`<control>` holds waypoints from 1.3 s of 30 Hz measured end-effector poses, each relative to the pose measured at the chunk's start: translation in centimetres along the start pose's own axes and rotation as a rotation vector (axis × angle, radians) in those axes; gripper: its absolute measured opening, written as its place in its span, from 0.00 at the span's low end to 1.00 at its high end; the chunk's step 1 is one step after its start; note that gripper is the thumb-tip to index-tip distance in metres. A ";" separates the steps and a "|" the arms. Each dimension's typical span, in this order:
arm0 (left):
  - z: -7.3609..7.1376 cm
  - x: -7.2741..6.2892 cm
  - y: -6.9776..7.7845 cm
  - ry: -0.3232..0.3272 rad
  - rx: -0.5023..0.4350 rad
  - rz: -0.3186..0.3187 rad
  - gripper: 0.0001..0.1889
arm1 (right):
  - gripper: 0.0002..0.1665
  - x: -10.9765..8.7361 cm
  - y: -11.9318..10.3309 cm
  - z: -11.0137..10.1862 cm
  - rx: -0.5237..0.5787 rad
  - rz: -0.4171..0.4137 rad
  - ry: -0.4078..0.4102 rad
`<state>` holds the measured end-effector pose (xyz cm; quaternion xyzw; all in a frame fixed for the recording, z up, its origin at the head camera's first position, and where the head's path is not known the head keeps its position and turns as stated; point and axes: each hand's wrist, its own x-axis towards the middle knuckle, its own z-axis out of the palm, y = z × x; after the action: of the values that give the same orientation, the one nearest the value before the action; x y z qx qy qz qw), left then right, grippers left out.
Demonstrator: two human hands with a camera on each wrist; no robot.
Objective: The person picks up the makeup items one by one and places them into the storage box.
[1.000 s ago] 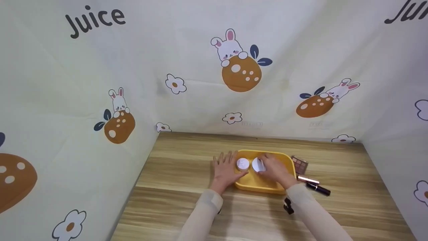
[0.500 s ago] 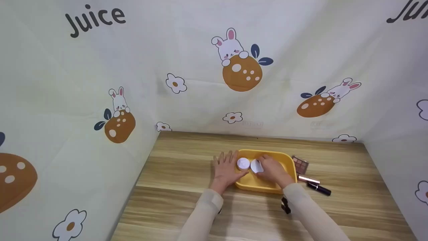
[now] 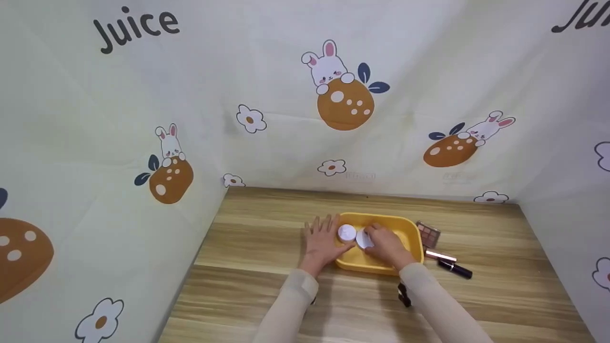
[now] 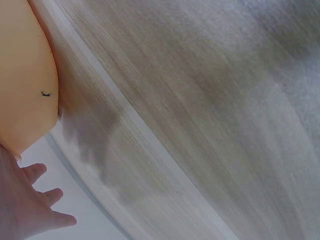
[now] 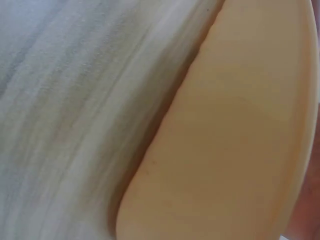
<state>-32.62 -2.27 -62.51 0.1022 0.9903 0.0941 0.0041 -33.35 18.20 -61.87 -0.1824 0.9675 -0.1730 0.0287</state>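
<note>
A yellow tray (image 3: 376,268) stands on the wooden table, with two round white things inside it. My left hand (image 3: 322,244) rests on the tray's left end, fingers straight and spread, thumb over the rim. Just inside that end sits a round white container (image 3: 347,233). Beside it, my right hand (image 3: 387,244) reaches into the tray and grips a round white disc-like thing (image 3: 364,239), partly hidden by the fingers. The left wrist view shows fingers of the left hand (image 4: 30,210) past the tray's side (image 4: 25,75). Mostly the tray's outer wall (image 5: 215,130) fills the right wrist view.
Against the tray's right side lie an eyeshadow palette (image 3: 428,234), a shiny pink tube (image 3: 440,255) and a black tube (image 3: 455,269). Behind the table (image 3: 267,228) hangs a cloth wall (image 3: 276,147) printed with rabbits and fruit.
My right hand has slid slightly left with the white disc-like thing, bringing it up beside the round white container. The left hand has stayed in place.
</note>
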 end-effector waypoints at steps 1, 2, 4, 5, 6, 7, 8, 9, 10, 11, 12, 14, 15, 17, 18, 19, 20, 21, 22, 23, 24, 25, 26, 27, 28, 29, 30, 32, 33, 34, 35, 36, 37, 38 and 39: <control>0.0 0.0 0.0 -0.001 -0.001 0.000 0.50 | 0.30 0.0 0.1 0.1 -0.004 -0.002 0.009; 0.0 0.0 0.0 -0.002 -0.003 0.000 0.50 | 0.30 0.0 0.1 0.1 -0.010 0.000 0.017; 0.0 0.0 0.1 -0.002 -0.007 0.002 0.50 | 0.30 0.0 0.2 0.2 -0.027 0.006 0.026; 0.0 0.0 0.1 0.000 -0.007 0.003 0.50 | 0.30 0.0 0.2 0.2 -0.034 0.009 0.029; 0.0 0.0 0.1 0.003 -0.005 0.004 0.50 | 0.29 0.0 0.2 0.3 -0.039 0.010 0.033; 0.1 0.1 0.1 0.006 -0.005 0.005 0.50 | 0.29 0.0 0.2 0.2 -0.044 0.010 0.036; 0.1 0.1 0.1 0.010 -0.006 0.006 0.50 | 0.30 0.0 0.2 0.2 -0.047 0.011 0.037; 0.2 0.1 0.1 0.011 -0.002 0.008 0.50 | 0.29 0.0 0.3 0.2 -0.046 0.012 0.037; 0.2 0.1 0.1 0.016 -0.004 0.010 0.50 | 0.29 -0.1 0.2 0.1 -0.044 0.013 0.036; 0.3 0.1 0.0 0.024 -0.005 0.013 0.50 | 0.29 -0.1 0.2 0.0 -0.040 0.015 0.034; 0.4 0.2 0.0 0.027 -0.003 0.015 0.50 | 0.29 -0.1 0.3 0.0 -0.039 0.014 0.033; 0.5 0.2 0.0 0.029 0.002 0.017 0.50 | 0.29 -0.3 0.3 -0.2 -0.034 0.017 0.028; 0.6 0.2 0.0 0.027 0.007 0.017 0.51 | 0.29 -0.3 0.3 -0.3 -0.033 0.017 0.024; 0.6 0.3 -0.1 0.022 0.013 0.013 0.51 | 0.31 -0.4 0.3 -0.4 -0.026 0.015 0.019; 0.7 0.3 -0.1 0.016 0.015 0.010 0.51 | 0.31 -0.4 0.4 -0.5 -0.021 0.014 0.016; 0.7 0.3 -0.1 0.015 0.014 0.008 0.51 | 0.32 -0.5 0.4 -0.7 -0.012 0.017 0.012; 0.7 0.3 -0.1 0.014 0.013 0.006 0.51 | 0.32 -0.5 0.3 -0.8 -0.008 0.020 0.008; 0.7 0.3 -0.1 0.017 0.010 0.004 0.51 | 0.32 -0.5 0.3 -0.9 -0.005 0.022 0.009; 0.7 0.4 -0.2 0.018 0.008 0.004 0.51 | 0.32 -0.6 0.3 -1.1 -0.001 0.027 0.009; 0.7 0.4 -0.2 0.020 0.006 0.003 0.51 | 0.32 -0.6 0.3 -1.2 -0.006 0.032 0.011; 0.7 0.3 -0.2 0.021 0.004 0.003 0.51 | 0.32 -0.6 0.3 -1.3 -0.010 0.038 0.011; 0.7 0.3 -0.2 0.022 0.004 0.002 0.51 | 0.32 -0.7 0.3 -1.5 -0.011 0.045 0.012; 0.7 0.3 -0.2 0.024 0.003 0.001 0.51 | 0.31 -0.7 0.4 -1.6 -0.012 0.046 0.015; 0.7 0.3 -0.2 0.030 -0.002 0.001 0.51 | 0.31 -0.7 0.4 -1.7 -0.010 0.044 0.021; 0.7 0.3 -0.2 0.035 -0.003 0.002 0.51 | 0.30 -0.8 0.4 -1.9 -0.005 0.046 0.024; 0.7 0.3 -0.2 0.039 -0.007 0.002 0.52 | 0.30 -0.8 0.4 -2.0 0.002 0.043 0.030; 0.7 0.3 -0.2 0.040 -0.006 0.001 0.52 | 0.30 -0.9 0.5 -2.2 0.012 0.039 0.036; 0.7 0.2 -0.2 0.040 -0.008 0.002 0.52 | 0.29 -1.1 0.6 -2.5 0.027 0.032 0.050; 0.7 0.2 -0.2 0.040 -0.007 0.002 0.52 | 0.29 -1.2 0.6 -2.6 0.031 0.032 0.056; 0.7 0.2 -0.2 0.036 -0.002 0.001 0.52 | 0.29 -1.3 0.6 -2.8 0.036 0.034 0.063; 0.6 0.2 -0.1 0.031 -0.001 0.000 0.52 | 0.29 -1.5 0.7 -3.0 0.039 0.029 0.070; 0.6 0.2 -0.2 0.026 0.003 -0.001 0.52 | 0.30 -1.6 0.8 -3.1 0.038 0.024 0.076; 0.6 0.3 -0.2 0.025 0.002 -0.001 0.52 | 0.30 -1.7 0.8 -3.3 0.038 0.018 0.082; 0.6 0.3 -0.2 0.025 0.002 -0.001 0.52 | 0.30 -1.9 0.9 -3.5 0.036 0.012 0.088; 0.6 0.3 -0.2 0.024 0.002 0.000 0.52 | 0.31 -2.0 1.0 -3.6 0.028 0.002 0.099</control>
<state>-32.92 -2.29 -63.09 0.1009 0.9904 0.0941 -0.0077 -32.26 20.97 -58.84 -0.1724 0.9653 -0.1953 -0.0163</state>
